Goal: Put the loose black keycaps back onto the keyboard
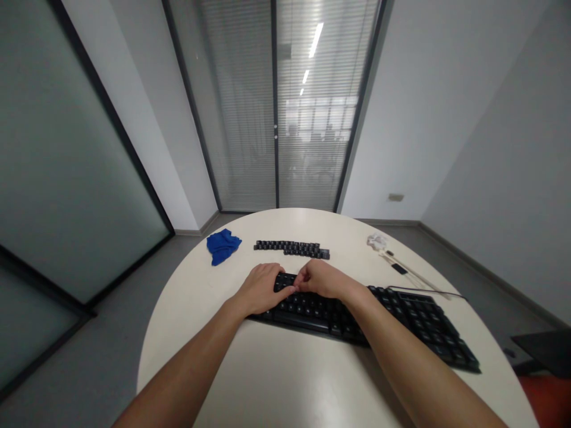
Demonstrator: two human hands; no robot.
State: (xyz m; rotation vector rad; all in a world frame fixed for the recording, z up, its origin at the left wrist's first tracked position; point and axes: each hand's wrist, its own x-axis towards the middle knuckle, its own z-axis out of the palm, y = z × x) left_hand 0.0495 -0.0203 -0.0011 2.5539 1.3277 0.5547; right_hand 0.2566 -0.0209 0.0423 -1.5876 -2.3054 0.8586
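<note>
A black keyboard point(307, 321) lies at a slant across the round table, with its number pad end to the right. My left hand point(263, 291) grips its left end, fingers along the far corner and thumb on the keys. Close beside that thumb, my right hand point(317, 278) is closed in a pinch over the upper left keys. Whatever sits between its fingertips is too small and hidden to make out. Beyond both hands, several loose black keycaps point(292, 246) stand in two uneven rows. My right forearm covers part of the keyboard.
A crumpled blue cloth point(223, 246) lies at the table's far left. At the right are a crumpled white tissue point(377, 241), thin pale sticks point(414, 275) and a small black piece point(399, 269). The keyboard's cable point(428, 290) runs over the right edge of the table point(267, 380).
</note>
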